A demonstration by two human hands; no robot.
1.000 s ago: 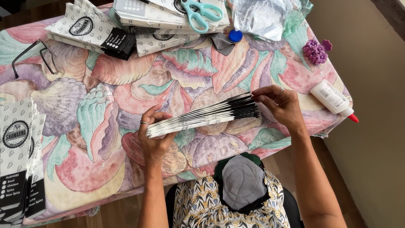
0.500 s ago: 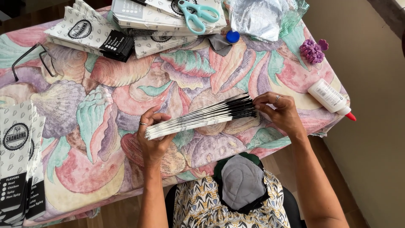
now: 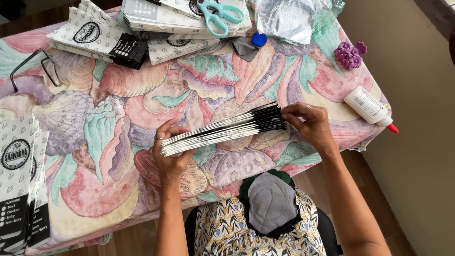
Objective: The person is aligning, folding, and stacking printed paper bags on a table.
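A flat stack of folded paper bags, white with black ends, is held edge-on above the table with the seashell-patterned cloth. My left hand grips the stack's white end from below. At the black end, my right hand pinches the stack with fingertips on its edges. Both hands are near the table's front edge, just above my lap.
More printed paper bags lie at the left edge and at the back. Teal scissors rest on a back pile, beside crumpled clear plastic and a blue cap. A glue bottle, purple clip and eyeglasses lie about.
My right hand's fingers shifted slightly along the black end of the stack; the stack stays held in the same place.
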